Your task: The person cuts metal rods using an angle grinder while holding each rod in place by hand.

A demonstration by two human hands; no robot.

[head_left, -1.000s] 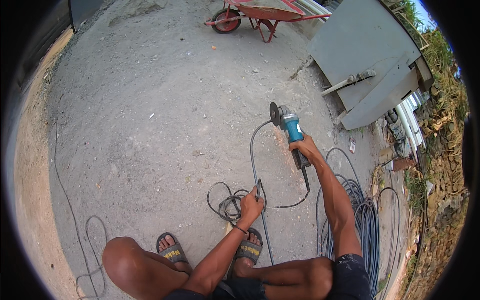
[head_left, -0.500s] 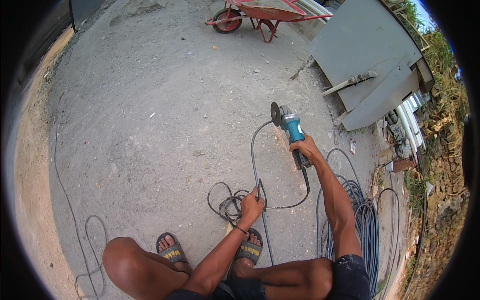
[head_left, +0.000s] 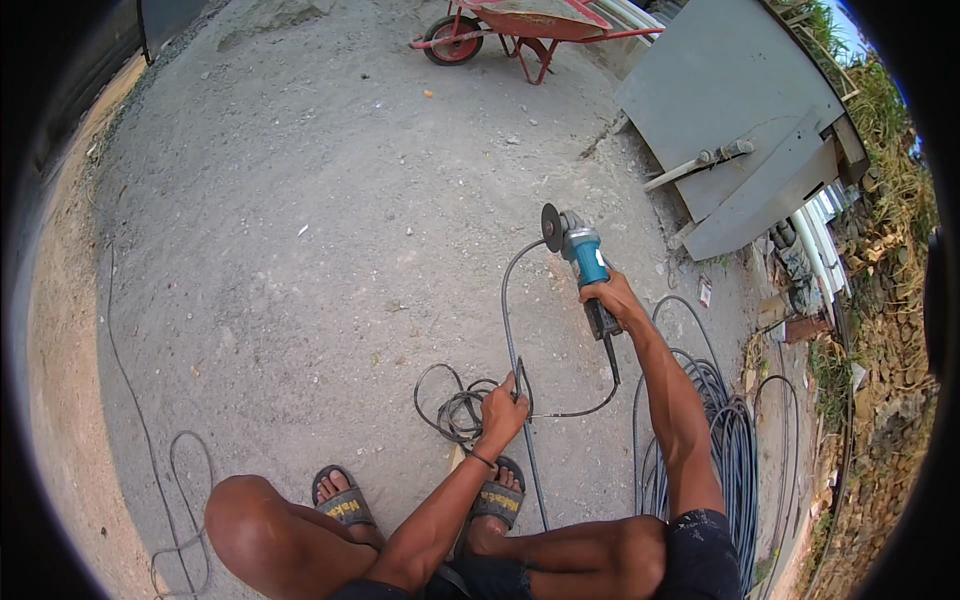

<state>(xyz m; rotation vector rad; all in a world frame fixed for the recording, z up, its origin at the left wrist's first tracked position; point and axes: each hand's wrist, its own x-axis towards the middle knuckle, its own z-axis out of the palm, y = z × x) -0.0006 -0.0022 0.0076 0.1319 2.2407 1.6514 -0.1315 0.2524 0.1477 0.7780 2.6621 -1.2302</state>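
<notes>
Angle grinder (head_left: 586, 258) grasped in my right fingers (head_left: 594, 291); I have left fingers (head_left: 508, 386) clasped round the grey strand (head_left: 505, 300), its tip near the cutting disc (head_left: 551, 228).

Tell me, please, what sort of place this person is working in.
Probably an outdoor building site or work yard: a red wheelbarrow stands on dusty ground, and the right hand holds an angle grinder.

Daylight falls on dusty grey, gravelly ground (head_left: 300, 280) across the frame's middle. A red metal wheelbarrow (head_left: 540, 22) stands at the top, a large flat grey panel (head_left: 730, 105) at upper right, and yellowed grass (head_left: 885, 215) by the right edge.
</notes>
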